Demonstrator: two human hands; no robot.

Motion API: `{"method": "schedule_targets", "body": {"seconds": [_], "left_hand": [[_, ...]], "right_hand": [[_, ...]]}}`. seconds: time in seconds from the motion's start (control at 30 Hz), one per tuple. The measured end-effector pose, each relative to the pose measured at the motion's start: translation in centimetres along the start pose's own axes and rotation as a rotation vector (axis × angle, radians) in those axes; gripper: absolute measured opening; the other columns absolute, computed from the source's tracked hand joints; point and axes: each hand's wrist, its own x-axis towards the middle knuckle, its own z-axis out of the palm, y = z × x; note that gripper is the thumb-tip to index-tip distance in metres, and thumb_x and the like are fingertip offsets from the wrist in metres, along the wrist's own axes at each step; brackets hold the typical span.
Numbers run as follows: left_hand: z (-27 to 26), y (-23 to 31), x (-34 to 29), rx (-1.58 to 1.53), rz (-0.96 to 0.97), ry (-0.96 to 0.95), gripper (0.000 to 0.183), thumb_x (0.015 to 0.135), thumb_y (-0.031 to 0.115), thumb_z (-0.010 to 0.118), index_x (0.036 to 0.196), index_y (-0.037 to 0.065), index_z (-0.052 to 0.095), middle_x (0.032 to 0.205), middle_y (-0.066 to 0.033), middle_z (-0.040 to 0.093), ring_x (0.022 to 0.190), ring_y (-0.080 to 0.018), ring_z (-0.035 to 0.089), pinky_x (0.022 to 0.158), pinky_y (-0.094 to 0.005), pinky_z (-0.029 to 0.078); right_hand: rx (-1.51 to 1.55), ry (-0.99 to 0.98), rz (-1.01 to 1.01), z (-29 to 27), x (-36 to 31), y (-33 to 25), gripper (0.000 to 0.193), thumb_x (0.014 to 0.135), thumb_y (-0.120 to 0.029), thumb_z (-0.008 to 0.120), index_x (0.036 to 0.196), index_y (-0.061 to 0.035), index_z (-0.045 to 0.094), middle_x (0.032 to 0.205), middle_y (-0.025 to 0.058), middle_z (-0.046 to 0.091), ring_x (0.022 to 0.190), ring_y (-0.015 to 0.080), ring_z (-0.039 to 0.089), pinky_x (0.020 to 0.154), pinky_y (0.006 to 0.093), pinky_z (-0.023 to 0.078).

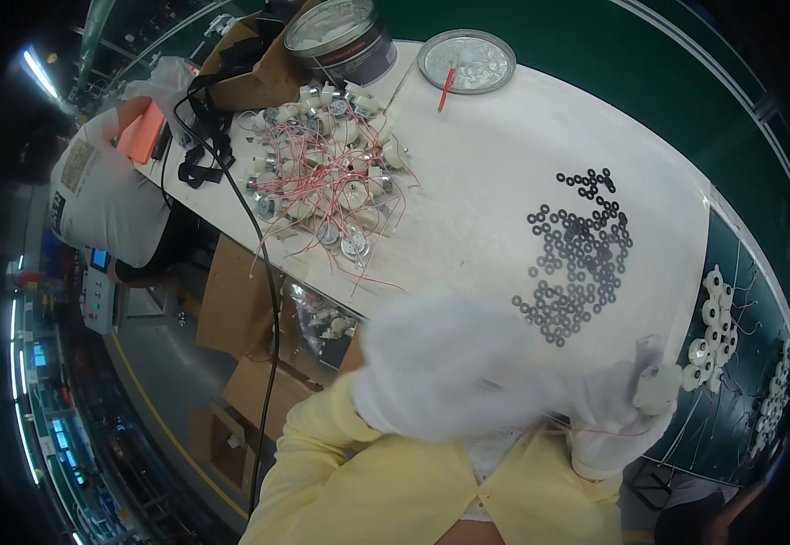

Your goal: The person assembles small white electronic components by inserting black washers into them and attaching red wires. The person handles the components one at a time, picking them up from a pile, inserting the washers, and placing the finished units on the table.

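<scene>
White part at the counter's near right corner, in the fingers of the right hand; thin reddish wire trails below that hand. Clock bearings taken from this part.

Left hand at 9 o'clock, near the counter's front edge, badly blurred; cannot tell whether it grips anything. Both hands look white-gloved, as far as the blur allows.

11 o'clock, close: loose scatter of black rings, flat on the white counter. 11 o'clock, far: round metal lid, red stick resting across its near rim. 10 o'clock: heaped white-and-metal motors, red wires tangled over them. Behind the heap, a large tin beside an open carton.

1 to 2 o'clock: clustered white pieces on a dark green surface.
</scene>
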Motion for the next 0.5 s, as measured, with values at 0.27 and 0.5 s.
{"method": "schedule_targets", "body": {"seconds": [0.27, 0.5], "left_hand": [[-3.8, -16.0, -2.4, 0.669, -0.760, -0.238, 0.052, 0.090, 0.041, 0.066, 0.129, 0.006, 0.066, 0.111, -0.0135, 0.072, 0.107, -0.0370, 0.065, 0.091, -0.0472, 0.052], [-4.5, -18.6, 1.7, 0.070, -0.920, 0.018, 0.032, 0.088, 0.016, 0.071, 0.116, -0.001, 0.073, 0.096, -0.0083, 0.076, 0.086, -0.0095, 0.068, 0.080, -0.0245, 0.053]], "right_hand": [[-0.157, -0.166, -0.077, -2.1, -1.1, -2.5, 0.057, 0.108, -0.046, 0.038, 0.143, -0.0016, 0.048, 0.062, 0.0010, 0.050, 0.049, 0.0115, 0.041, 0.055, 0.0315, 0.035], [-0.154, -0.108, 0.073, -3.5, -1.0, -2.3, 0.058, 0.106, -0.049, 0.045, 0.135, -0.0002, 0.056, 0.063, 0.0034, 0.054, 0.050, 0.0135, 0.043, 0.055, 0.0327, 0.036]]}}
